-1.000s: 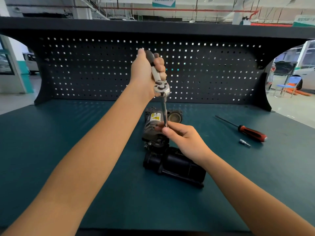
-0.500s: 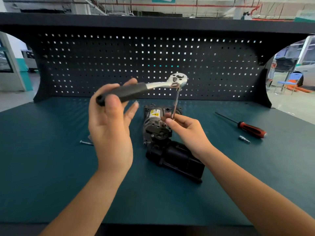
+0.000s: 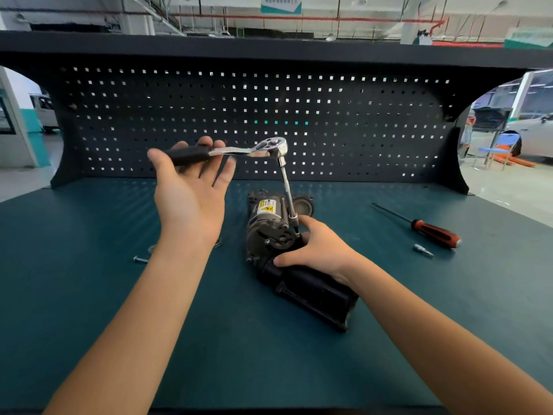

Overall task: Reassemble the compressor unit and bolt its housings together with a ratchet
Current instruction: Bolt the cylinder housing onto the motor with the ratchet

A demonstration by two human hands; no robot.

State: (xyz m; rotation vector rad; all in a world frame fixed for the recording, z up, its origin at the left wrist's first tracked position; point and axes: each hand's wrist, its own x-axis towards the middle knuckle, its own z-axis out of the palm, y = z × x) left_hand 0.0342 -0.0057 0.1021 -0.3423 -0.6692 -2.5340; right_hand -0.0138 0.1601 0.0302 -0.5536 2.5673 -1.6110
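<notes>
- The compressor unit (image 3: 269, 232) lies on its side in the middle of the bench top (image 3: 89, 295), its grey labelled motor end towards the pegboard (image 3: 209, 115) and its black housing (image 3: 317, 295) towards you.
- Your right hand (image 3: 321, 250) grips the unit where grey and black meet: the thumb lies across the black housing and the fingers curl over the top, close beside the tool's tip.
- The ratchet (image 3: 269, 146) stands over the joint on a long extension bar (image 3: 286, 187), which leans slightly and ends at the unit's edge by your right fingertips. I cannot tell whether its tip is fully seated on a bolt head, since your fingers hide it.
- Your left hand (image 3: 191, 196) is palm up with the fingers spread wide. The black handle only rests across them, the thumb stands clear, and nothing closes round it.
- Judging by this, you are in the bolting step, between strokes of the ratchet.
- The next move calls for closing your left fingers round the handle, keeping the bar in line with the bolt, and swinging while your right hand steadies the unit against the turn.
- A round cover part (image 3: 303, 206) lies just behind the unit.
- A loose bolt (image 3: 140, 259) lies on the bench near your left forearm, so at least one fastener probably remains to fit.
- A red-handled screwdriver (image 3: 434, 230) and a small bit (image 3: 422, 250) lie well apart to the right.
</notes>
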